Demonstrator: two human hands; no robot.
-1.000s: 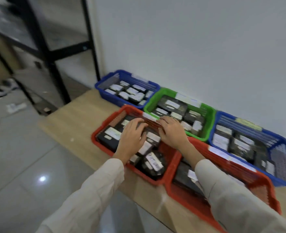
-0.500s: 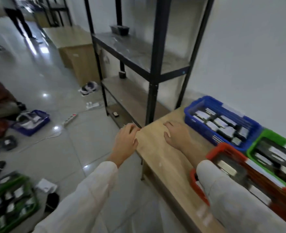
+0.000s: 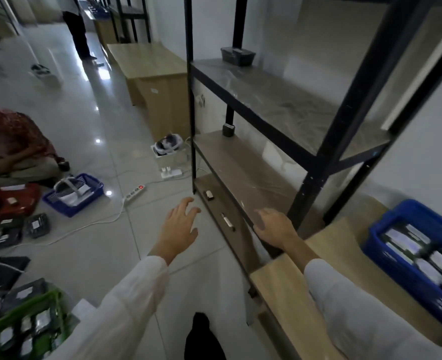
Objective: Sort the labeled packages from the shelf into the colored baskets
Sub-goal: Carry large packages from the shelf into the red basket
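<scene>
A black metal shelf [image 3: 316,162] stands ahead against the white wall. One dark labeled package [image 3: 237,56] sits at the back of its upper board. A small dark package [image 3: 228,130] stands on the middle board, and two small packages [image 3: 209,195] lie on the lowest board. My left hand [image 3: 179,227] hovers with spread fingers over the floor, left of the shelf's front post, holding nothing. My right hand [image 3: 274,226] reaches over the lowest board's front edge, fingers relaxed and empty. A blue basket [image 3: 386,258] with labeled packages sits on the low wooden table at the right.
A low wooden table [image 3: 287,294] lies under my right forearm. On the floor at left are a green basket [image 3: 25,323], a blue basket [image 3: 71,196], a red basket, loose packages and a power strip [image 3: 134,192]. One person crouches at left; another stands far back.
My view has swung left from the baskets to the shelf. Both hands have left the red basket and now reach, empty, toward the shelf's lowest board.
</scene>
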